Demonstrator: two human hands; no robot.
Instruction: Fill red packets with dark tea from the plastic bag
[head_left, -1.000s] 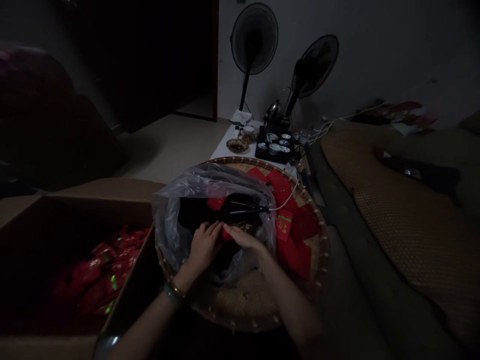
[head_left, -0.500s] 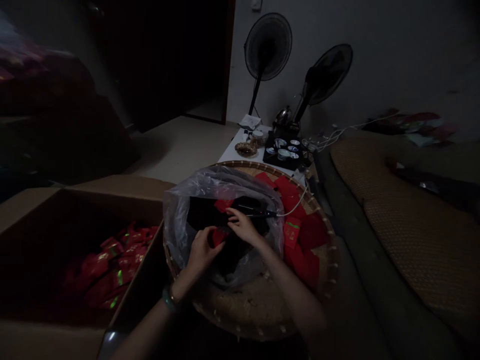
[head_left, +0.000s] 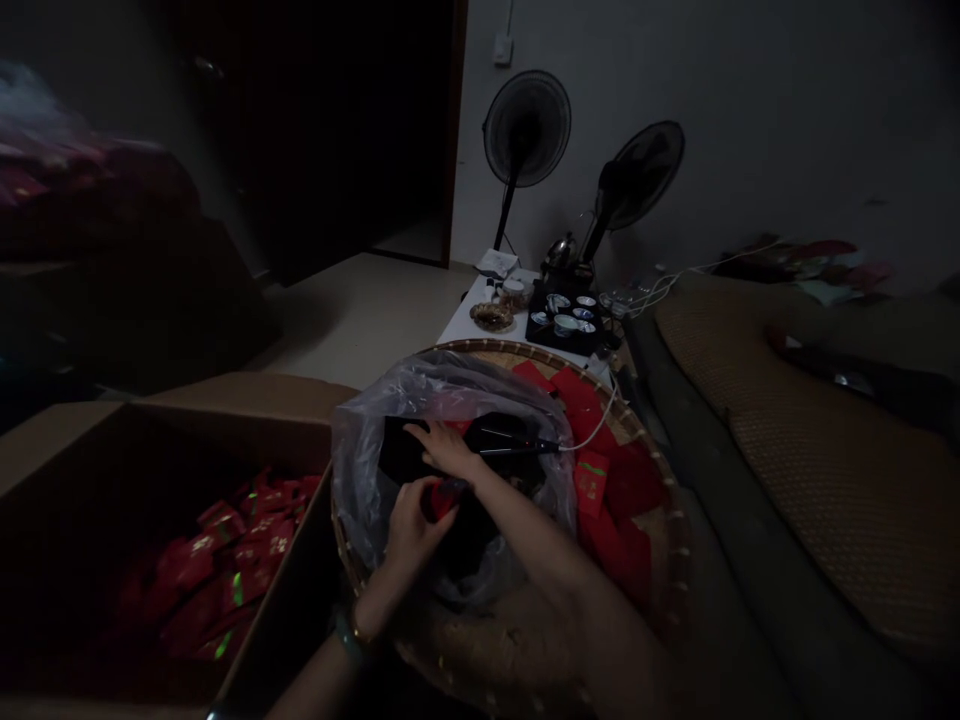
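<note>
Here's the head view, and the action is right in the middle of the frame! The left hand [head_left: 411, 535] comes up from the lower left, a bracelet [head_left: 346, 632] at the wrist, its fingers curled shut around a small red packet [head_left: 445, 497]. The fingers hide part of that packet, so its full shape is hard to call. That's a neat pinch, and a good way to work: a firm hold near the edge should keep a thin packet from folding. Crossing over from the lower right, the right hand [head_left: 448, 450] is open, fingers spread on the dark material inside a clear plastic bag [head_left: 358, 500], with nothing gripped that I can see. Just beyond those fingers lies a black corded tool [head_left: 510, 445], a glint of metal along it and a white cord [head_left: 600, 425] running off to the right. The bag sits in a round woven bamboo tray [head_left: 480, 350], with loose red envelopes [head_left: 630, 490] spread beside it. Over on the left, a cardboard box [head_left: 247, 395] holds a heap of red packets [head_left: 225, 560]. Farther off, a white tabletop [head_left: 457, 325] carries a black tea tray [head_left: 562, 322] and a kettle [head_left: 561, 252], with two standing fans [head_left: 525, 130] behind.
</note>
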